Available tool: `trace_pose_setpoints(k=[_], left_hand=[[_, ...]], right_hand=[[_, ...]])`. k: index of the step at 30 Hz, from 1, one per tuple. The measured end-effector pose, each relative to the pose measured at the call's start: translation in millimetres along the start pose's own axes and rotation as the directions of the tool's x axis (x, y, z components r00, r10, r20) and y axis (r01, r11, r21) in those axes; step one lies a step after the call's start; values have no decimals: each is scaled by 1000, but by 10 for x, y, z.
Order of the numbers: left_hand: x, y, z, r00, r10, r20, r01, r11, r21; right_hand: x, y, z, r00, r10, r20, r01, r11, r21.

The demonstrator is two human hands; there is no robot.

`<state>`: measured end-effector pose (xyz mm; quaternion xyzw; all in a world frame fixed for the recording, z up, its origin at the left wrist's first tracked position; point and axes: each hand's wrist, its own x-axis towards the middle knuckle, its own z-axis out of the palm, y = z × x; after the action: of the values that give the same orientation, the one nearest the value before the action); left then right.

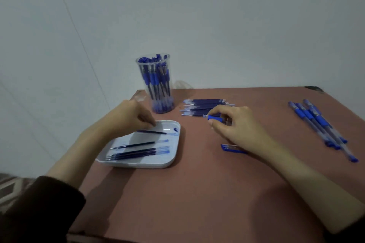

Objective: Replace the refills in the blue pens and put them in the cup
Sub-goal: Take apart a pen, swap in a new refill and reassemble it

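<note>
Now I see my right hand pinching a blue-gripped clear pen barrel beside the dark-blue refill pile, left hand loosely curled, empty, over the white plastic tray of refills, tall clear plastic cup of pens just behind.

Reddish-brown table carries clear cup w/ pens at back; white tray front-left; refill pile mid-back; blue cap nr centre; loose pens far right.

pen mostly hidden in right hand, cap half-covered
</note>
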<state>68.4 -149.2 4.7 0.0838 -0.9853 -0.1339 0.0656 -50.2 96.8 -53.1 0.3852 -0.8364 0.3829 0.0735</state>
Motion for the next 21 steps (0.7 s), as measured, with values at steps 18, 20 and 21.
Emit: trace_pose_setpoints(k=[18,20,21], left_hand=[[-123,-50,-88,993,81,-86,-75,994,73],[-92,94,-58,973,112,-200,-112,994,14],[-70,190,-19,958,108,-264,-130,989,-65]], right_hand=[[-10,-36,-88,998,30,-63,-27,998,48],[-1,-27,-102,993,56,-104,-45,994,104],[7,-23,-115,989,73,-125,-57,990,129]])
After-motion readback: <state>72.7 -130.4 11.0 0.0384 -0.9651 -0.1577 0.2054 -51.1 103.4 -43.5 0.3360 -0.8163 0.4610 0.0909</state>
